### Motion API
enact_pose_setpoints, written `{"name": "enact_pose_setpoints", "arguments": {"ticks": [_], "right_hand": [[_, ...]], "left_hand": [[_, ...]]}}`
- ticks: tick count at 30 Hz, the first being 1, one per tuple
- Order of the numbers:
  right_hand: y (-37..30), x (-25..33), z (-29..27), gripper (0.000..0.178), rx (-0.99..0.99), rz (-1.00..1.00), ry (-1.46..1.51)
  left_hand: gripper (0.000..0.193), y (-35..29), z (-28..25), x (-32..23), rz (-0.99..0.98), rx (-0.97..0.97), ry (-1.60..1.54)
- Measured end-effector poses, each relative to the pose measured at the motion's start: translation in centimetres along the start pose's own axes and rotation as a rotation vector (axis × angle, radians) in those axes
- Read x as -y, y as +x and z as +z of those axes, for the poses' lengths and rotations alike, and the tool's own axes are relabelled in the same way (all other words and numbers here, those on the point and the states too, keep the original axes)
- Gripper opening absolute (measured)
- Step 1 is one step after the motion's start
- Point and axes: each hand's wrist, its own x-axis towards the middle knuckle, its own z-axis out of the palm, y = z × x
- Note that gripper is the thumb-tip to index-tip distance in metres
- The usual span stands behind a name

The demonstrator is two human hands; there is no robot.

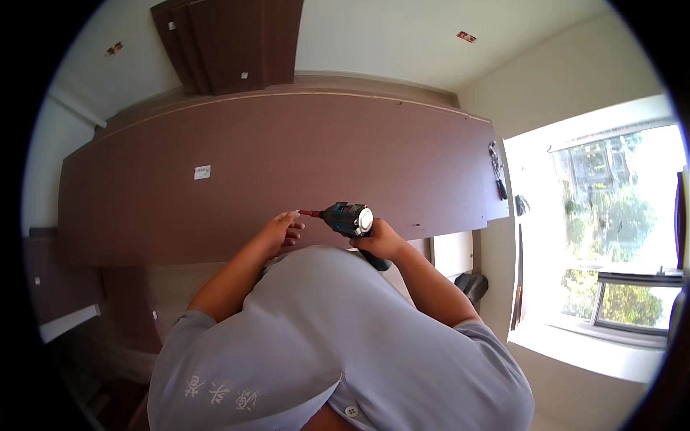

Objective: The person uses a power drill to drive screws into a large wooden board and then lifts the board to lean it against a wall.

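Observation:
My right hand (382, 241) is wrapped round the grip of a black and teal cordless drill (343, 217) in front of my belly. The drill lies level, with its red bit (312, 213) pointing left. My left hand (279, 232) is at the bit's tip, thumb and forefinger pinched together there and the other fingers curled loosely. Something small and pale may be in that pinch, too small to name. Beneath both hands stretches a long brown panel (287, 154) with a white label (203, 172) on its left part.
More brown boards (237, 43) stand beyond the panel's far edge. At its right end lies a tool with a red and black handle (501, 188). A dark bag-like thing (471, 287) is by the wall. A bright window (611, 223) takes up the right side.

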Motion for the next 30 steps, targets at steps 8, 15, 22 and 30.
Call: {"name": "enact_pose_setpoints", "arguments": {"ticks": [8,15,22,30], "right_hand": [[1.4,-7.8,-11.6,0.065,-0.299,-0.248,-0.601],[4.3,-17.4,-25.0,0.058,-0.130,-0.476,-0.926],[4.3,-20.9,-30.3,0.057,-0.042,-0.548,-1.004],[0.5,-23.8,-32.8,0.048,-0.243,-0.533,-0.806]], "left_hand": [[0.061,3.8,1.6,5.9,0.464,-0.290,1.068],[0.088,4.5,13.3,8.1,0.296,-0.501,1.404],[0.097,8.5,19.3,6.1,0.054,-0.626,1.305],[0.088,9.4,23.6,7.2,0.065,-0.667,1.331]]}}
